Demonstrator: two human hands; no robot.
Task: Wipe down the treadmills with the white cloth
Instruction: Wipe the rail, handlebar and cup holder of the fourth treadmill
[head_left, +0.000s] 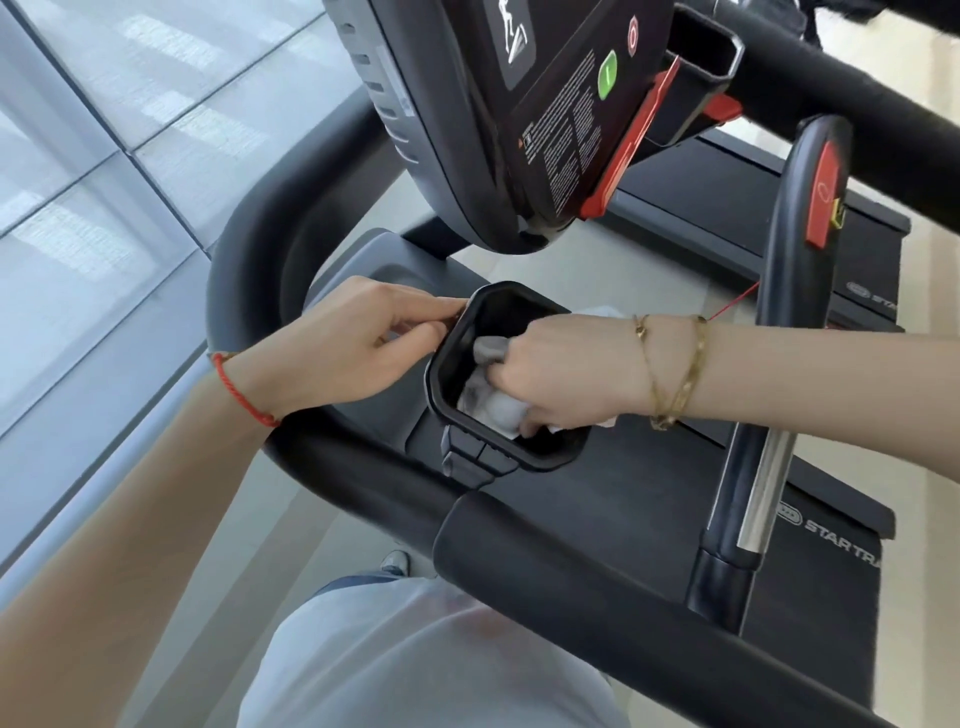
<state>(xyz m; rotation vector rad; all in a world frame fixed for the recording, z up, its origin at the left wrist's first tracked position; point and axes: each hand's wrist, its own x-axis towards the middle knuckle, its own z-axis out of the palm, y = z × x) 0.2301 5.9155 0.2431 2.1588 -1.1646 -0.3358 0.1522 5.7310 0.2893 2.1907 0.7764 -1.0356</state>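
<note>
I am looking down at one crumpled cloth (491, 405), soft and white with grey patches, which is sitting inside the cup holder (540, 461) of a treadmill. My right hand (561, 374) is clenching around the cloth and pressing it against the holder's inner wall. Its fingers (511, 364) are curling into the folds, so I am not seeing their tips. A corner of the cloth is poking out behind the wrist.

The holder is a deep well of smooth black plastic with a squarish rim and cut corners. Its floor is lying in shadow and I am not making it out. My left hand (343, 348) is pinching the left edge of the rim between thumb and fingers (415, 312).

Just beside the rim, a cluster of small grey buttons (467, 457) is showing, and I am unable to count them. A thick, rounded black handlebar (249, 270) is curving round the grey moulded tray.

Above, the glossy console (519, 130) is carrying one green oval button (607, 75) and print too fine for me to read. The matte black belt (649, 493) is running off to the right, its lettering cut by the frame edge.

I am counting one red string bracelet (241, 387) on the left wrist and two gold chains (675, 374) on the right.
</note>
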